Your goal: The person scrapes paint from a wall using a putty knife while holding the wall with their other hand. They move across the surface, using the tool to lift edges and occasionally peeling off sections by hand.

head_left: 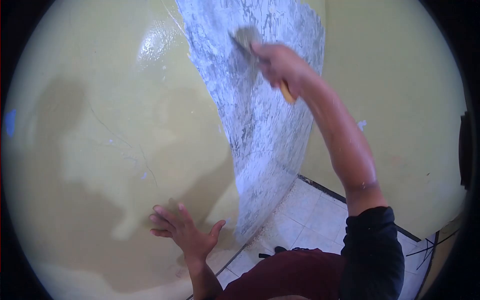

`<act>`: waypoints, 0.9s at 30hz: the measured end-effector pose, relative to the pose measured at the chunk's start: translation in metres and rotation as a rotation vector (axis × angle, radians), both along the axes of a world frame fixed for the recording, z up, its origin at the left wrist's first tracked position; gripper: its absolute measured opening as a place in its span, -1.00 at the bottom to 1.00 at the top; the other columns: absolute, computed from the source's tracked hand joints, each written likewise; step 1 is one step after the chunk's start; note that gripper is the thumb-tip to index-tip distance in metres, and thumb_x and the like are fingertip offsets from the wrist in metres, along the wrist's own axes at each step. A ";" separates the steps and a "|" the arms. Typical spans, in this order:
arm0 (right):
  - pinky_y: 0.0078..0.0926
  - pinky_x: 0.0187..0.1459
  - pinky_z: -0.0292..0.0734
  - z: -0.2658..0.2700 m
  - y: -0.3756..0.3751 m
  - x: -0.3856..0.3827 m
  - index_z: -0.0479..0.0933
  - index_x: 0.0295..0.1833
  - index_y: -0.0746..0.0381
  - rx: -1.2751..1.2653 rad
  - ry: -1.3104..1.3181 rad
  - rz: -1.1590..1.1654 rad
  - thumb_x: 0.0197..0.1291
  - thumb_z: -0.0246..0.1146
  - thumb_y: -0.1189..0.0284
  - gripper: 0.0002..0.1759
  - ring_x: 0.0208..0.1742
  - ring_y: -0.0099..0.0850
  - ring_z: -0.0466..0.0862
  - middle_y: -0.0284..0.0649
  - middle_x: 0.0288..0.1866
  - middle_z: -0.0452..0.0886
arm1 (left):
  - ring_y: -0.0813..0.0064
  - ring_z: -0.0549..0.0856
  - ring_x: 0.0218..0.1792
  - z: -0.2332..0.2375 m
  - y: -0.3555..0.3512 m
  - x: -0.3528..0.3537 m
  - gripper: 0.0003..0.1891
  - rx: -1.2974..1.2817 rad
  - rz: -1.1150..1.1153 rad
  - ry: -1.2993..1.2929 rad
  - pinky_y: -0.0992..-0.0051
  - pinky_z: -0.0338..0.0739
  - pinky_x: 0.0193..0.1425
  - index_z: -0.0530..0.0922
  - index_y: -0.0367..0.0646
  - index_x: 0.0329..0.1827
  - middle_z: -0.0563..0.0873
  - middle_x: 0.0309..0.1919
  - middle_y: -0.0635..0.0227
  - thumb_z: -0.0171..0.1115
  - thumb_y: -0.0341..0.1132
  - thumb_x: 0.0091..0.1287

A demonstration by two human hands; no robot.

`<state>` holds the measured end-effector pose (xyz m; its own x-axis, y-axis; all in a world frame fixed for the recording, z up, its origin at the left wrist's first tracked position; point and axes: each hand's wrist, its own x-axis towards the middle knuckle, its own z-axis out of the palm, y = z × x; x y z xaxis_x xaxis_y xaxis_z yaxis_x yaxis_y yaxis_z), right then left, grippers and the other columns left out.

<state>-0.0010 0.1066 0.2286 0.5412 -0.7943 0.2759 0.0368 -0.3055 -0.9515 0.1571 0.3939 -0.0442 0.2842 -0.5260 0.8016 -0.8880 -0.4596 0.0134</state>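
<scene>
One too-steep stroke of the scraper, clenched in the right hand, could gouge the wall while the left hand rests flat, fingers spread.

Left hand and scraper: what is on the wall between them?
Head view: only wall. Yellow paint above the left hand, then the scraped grey strip up to the scraper in the right hand.

Room under renovation; scraped yellow wall; dusty tiled floor.
</scene>
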 end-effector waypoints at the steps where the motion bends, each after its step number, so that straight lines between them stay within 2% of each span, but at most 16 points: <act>1: -0.56 -0.67 0.07 0.019 -0.006 0.002 0.33 -0.35 0.10 -0.044 -0.046 -0.043 0.50 0.12 0.08 -0.59 -0.71 -0.65 0.14 -0.54 -0.65 0.21 | -0.27 -0.44 0.60 0.001 0.000 -0.001 0.34 0.008 0.010 -0.002 -0.38 -0.66 0.44 -0.17 0.07 0.70 -0.35 0.62 -0.21 0.20 0.64 -0.02; 2: -0.56 -0.67 0.08 0.044 -0.018 0.003 0.33 -0.37 0.10 -0.143 -0.057 0.023 0.50 0.12 0.05 -0.57 -0.72 -0.64 0.15 -0.53 -0.65 0.21 | -0.27 -0.44 0.60 0.002 -0.001 -0.002 0.34 0.014 0.019 -0.006 -0.38 -0.65 0.44 -0.18 0.07 0.70 -0.35 0.62 -0.21 0.18 0.65 -0.02; 3: -0.56 -0.66 0.06 0.065 -0.023 0.005 0.36 -0.34 0.12 -0.088 -0.007 -0.037 0.51 0.10 0.05 -0.58 -0.72 -0.65 0.13 -0.53 -0.67 0.20 | -0.27 -0.44 0.60 0.003 -0.003 -0.002 0.34 0.010 0.016 -0.015 -0.38 -0.65 0.44 -0.18 0.07 0.70 -0.35 0.62 -0.21 0.18 0.65 -0.02; 5: -0.57 -0.66 0.05 0.050 -0.012 0.002 0.38 -0.30 0.13 -0.140 -0.062 -0.062 0.53 0.07 0.09 -0.61 -0.71 -0.66 0.10 -0.56 -0.67 0.15 | -0.29 -0.45 0.59 0.001 -0.002 -0.002 0.35 0.003 0.040 0.009 -0.40 -0.65 0.43 -0.20 0.08 0.70 -0.36 0.62 -0.23 0.15 0.67 -0.02; 8: -0.53 -0.64 0.07 0.004 -0.013 -0.010 0.39 -0.29 0.13 0.010 -0.016 0.002 0.53 0.06 0.10 -0.62 -0.72 -0.64 0.10 -0.55 -0.68 0.15 | -0.29 -0.45 0.59 -0.001 -0.002 0.000 0.37 -0.007 0.016 0.014 -0.42 -0.64 0.42 -0.20 0.07 0.70 -0.35 0.62 -0.23 0.14 0.69 -0.04; 13: -0.54 -0.66 0.13 0.077 -0.034 -0.005 0.37 -0.32 0.16 -0.143 -0.021 -0.045 0.54 0.06 0.09 -0.58 -0.71 -0.61 0.13 -0.53 -0.68 0.17 | -0.29 -0.46 0.59 0.003 -0.005 -0.001 0.38 0.012 0.057 -0.025 -0.43 -0.64 0.42 -0.20 0.04 0.70 -0.36 0.62 -0.23 0.12 0.71 -0.06; 15: -0.55 -0.66 0.14 0.060 -0.026 -0.004 0.36 -0.33 0.16 -0.169 -0.008 -0.150 0.53 0.07 0.08 -0.58 -0.71 -0.62 0.13 -0.53 -0.68 0.16 | -0.30 -0.47 0.59 0.003 -0.007 -0.003 0.38 0.018 0.071 -0.018 -0.43 -0.64 0.41 -0.19 0.04 0.69 -0.36 0.62 -0.23 0.12 0.71 -0.06; 17: -0.53 -0.67 0.12 0.016 -0.033 -0.015 0.33 -0.36 0.14 -0.046 -0.001 -0.008 0.52 0.09 0.07 -0.56 -0.72 -0.63 0.10 -0.51 -0.66 0.17 | -0.31 -0.47 0.58 0.003 -0.005 -0.003 0.39 -0.001 0.058 0.013 -0.44 -0.63 0.41 -0.18 0.01 0.69 -0.36 0.61 -0.23 0.12 0.71 -0.07; 18: -0.53 -0.66 0.11 0.007 -0.032 -0.020 0.32 -0.37 0.13 0.006 0.005 -0.009 0.53 0.08 0.08 -0.57 -0.72 -0.63 0.08 -0.51 -0.65 0.17 | -0.31 -0.47 0.58 0.003 -0.003 -0.002 0.39 0.006 0.056 0.018 -0.44 -0.63 0.41 -0.18 0.01 0.69 -0.36 0.61 -0.23 0.12 0.71 -0.07; 20: -0.53 -0.66 0.11 0.012 -0.034 -0.018 0.31 -0.37 0.12 0.044 0.017 0.005 0.53 0.07 0.08 -0.57 -0.72 -0.64 0.06 -0.52 -0.65 0.17 | -0.31 -0.47 0.58 0.004 -0.004 -0.003 0.41 0.027 0.068 -0.007 -0.44 -0.61 0.42 -0.18 0.00 0.69 -0.36 0.62 -0.22 0.13 0.72 -0.09; 24: -0.55 -0.63 0.12 0.069 -0.047 -0.019 0.36 -0.32 0.16 -0.151 0.001 -0.085 0.53 0.06 0.07 -0.57 -0.68 -0.64 0.07 -0.50 -0.60 0.22 | -0.29 -0.47 0.59 0.008 -0.007 -0.006 0.41 0.050 0.123 -0.033 -0.44 -0.59 0.42 -0.18 -0.01 0.69 -0.37 0.62 -0.20 0.14 0.71 -0.09; 25: -0.55 -0.63 0.12 0.071 -0.048 -0.024 0.38 -0.31 0.17 -0.164 0.035 -0.066 0.53 0.07 0.05 -0.56 -0.68 -0.63 0.08 -0.49 -0.59 0.23 | -0.29 -0.48 0.59 0.008 -0.007 -0.006 0.41 0.039 0.118 -0.012 -0.45 -0.59 0.42 -0.17 0.00 0.69 -0.37 0.62 -0.20 0.14 0.71 -0.10; 27: -0.55 -0.64 0.15 0.041 -0.046 -0.022 0.40 -0.29 0.19 -0.118 0.100 -0.101 0.52 0.07 0.02 -0.54 -0.69 -0.61 0.08 -0.48 -0.60 0.25 | -0.29 -0.48 0.59 0.008 -0.007 -0.008 0.42 0.034 0.117 0.018 -0.45 -0.59 0.42 -0.17 0.00 0.69 -0.38 0.62 -0.20 0.15 0.71 -0.10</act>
